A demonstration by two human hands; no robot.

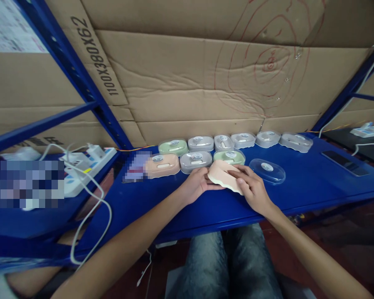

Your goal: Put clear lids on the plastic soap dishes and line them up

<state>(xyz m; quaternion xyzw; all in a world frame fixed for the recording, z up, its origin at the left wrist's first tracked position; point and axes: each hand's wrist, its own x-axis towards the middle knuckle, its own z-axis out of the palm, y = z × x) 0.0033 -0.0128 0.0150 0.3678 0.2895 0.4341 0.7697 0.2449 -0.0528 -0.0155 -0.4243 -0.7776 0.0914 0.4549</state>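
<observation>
On the blue shelf [314, 187], both hands work one item: a peach-coloured case base [222, 174] with a wavy edge, held just above the surface in front of two rows of similar cases. The left hand [195, 185] grips its left end, fingers curled narrowly around it; the right hand [252, 187] lies over the right side, fingers flat on top and thumb beneath. A clear lid [267, 170] lies separately just to the right, touching nothing. Closed cases stand behind: a peach case [162, 164], a grey case [195, 161] and a green case [230, 156] in the near row, with more along the cardboard wall [190, 95].

Judgement: the step in hand appears to be assembly of the open base. The next move calls for one hand freeing itself to fetch the lid, then aligning it squarely before pressing.
</observation>
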